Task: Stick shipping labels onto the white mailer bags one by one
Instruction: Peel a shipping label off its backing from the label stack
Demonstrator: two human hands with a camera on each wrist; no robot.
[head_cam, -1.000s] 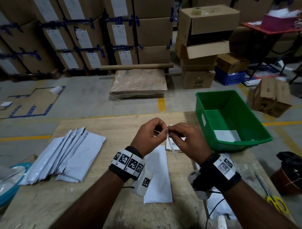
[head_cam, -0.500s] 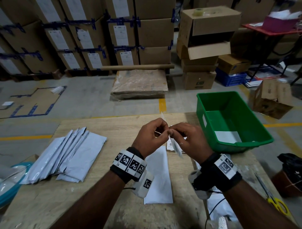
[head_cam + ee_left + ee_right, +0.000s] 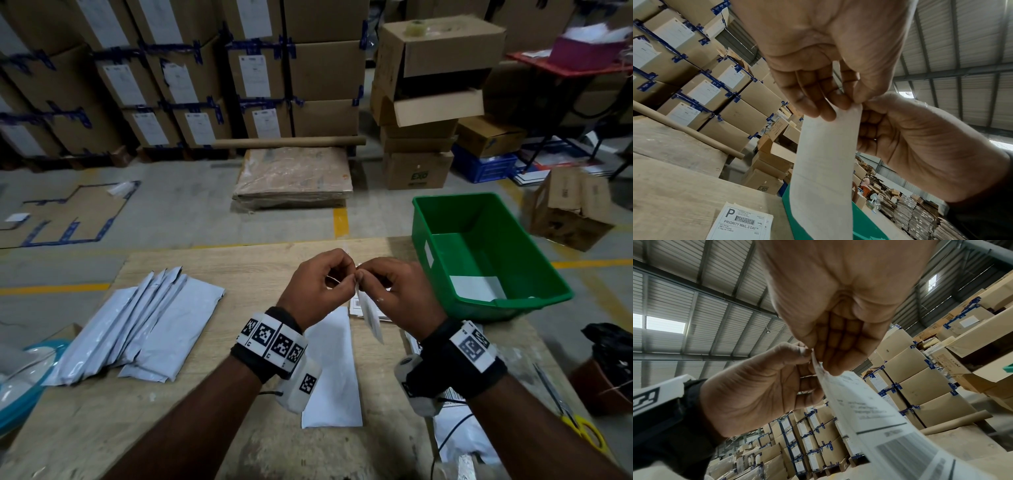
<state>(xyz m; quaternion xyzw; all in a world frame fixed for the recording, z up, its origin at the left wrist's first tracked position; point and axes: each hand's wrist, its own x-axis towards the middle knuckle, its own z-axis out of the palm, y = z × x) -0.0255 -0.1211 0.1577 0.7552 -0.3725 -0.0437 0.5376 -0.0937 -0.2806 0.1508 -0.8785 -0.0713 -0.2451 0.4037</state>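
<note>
Both hands meet above the middle of the wooden table (image 3: 212,270): the left hand (image 3: 317,284) and the right hand (image 3: 394,291) each pinch the top corner of one shipping label (image 3: 371,317) between thumb and fingertips, remaining fingers curled, and the sheet hangs down between them, edge-on to the head view. The step in hand appears to be splitting the label from its backing. To do it well, I would work one corner only, roll it between the fingertips until the layers part, then peel slowly along the length, keeping the adhesive off the skin and the paper uncreased. The label is a long, narrow white sheet, plain on the side facing the left wrist view and printed with address lines and barcode bars on the other. Directly below the hands lies a single white mailer bag (image 3: 334,377), flat, nearer than the stack of labels (image 3: 741,223); more mailer bags (image 3: 137,329) fan out at the left.
</note>
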